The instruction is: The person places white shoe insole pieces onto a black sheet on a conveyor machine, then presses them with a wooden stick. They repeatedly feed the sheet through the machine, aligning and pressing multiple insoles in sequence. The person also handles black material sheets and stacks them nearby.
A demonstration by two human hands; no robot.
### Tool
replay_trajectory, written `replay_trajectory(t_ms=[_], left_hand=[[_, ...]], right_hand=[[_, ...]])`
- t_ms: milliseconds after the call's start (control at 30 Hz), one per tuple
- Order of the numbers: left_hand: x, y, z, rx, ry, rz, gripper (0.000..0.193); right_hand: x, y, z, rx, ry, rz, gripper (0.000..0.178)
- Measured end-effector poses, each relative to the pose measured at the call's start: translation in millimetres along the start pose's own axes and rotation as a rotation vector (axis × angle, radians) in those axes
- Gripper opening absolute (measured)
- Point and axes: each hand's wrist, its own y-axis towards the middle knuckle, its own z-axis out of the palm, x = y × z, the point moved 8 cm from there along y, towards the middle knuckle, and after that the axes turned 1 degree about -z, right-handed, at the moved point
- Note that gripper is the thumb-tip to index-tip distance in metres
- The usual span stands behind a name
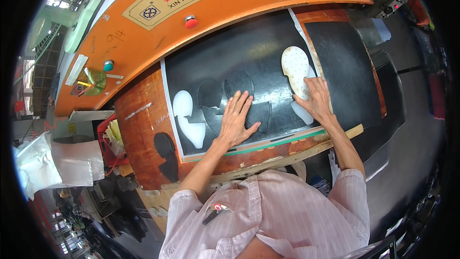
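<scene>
My left hand lies flat with fingers spread on a black sheet, over dark sole-shaped pieces or outlines that barely stand out. At the sheet's right side, my right hand grips the near end of a white, dotted, sole-shaped plate between thumb and fingers. A pale piece shows partly under that hand; the rest of it is hidden. Left of my left hand, a white sole-shaped piece with a notched waist rests on the sheet.
An orange machine beam with a red push button and a green one spans the far side. Black sole-shaped pieces lie on the brown board at left. A second black sheet is at right. A red crate stands beyond the left edge.
</scene>
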Motion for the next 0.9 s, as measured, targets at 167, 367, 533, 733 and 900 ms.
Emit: replay_trajectory(t_ms=[167, 367, 533, 733, 900], left_hand=[[-14.3, -22.7, 35.2, 0.179, 0.036, -0.01, 0.095], [-31.4, -48.7, 45.5, 0.234, 0.0, 0.009, 0.105], [-26.2, -42.4, 37.6, 0.225, -0.01, 0.036, 0.105], [-27.7, -42.2, 30.5, 0.199, 0.001, 0.145, 0.097], [-21.9, -41.3, 21.2, 0.125, -0.131, 0.302, 0.09]], right_hand=[[10.6, -36.4, -13.5, -0.041, -0.007, -0.012, 0.056], [58.5, -146.7, -6.4, 0.327, 0.684, 0.534, 0.022], [94.2, -235.8, 67.0, 0.43, 1.571, 1.283, 0.038], [125.2, -199.7, 119.8, 0.242, 2.265, 1.284, 0.045], [140.9, -173.7, 105.0, 0.1, 2.359, 1.032, 0.051]])
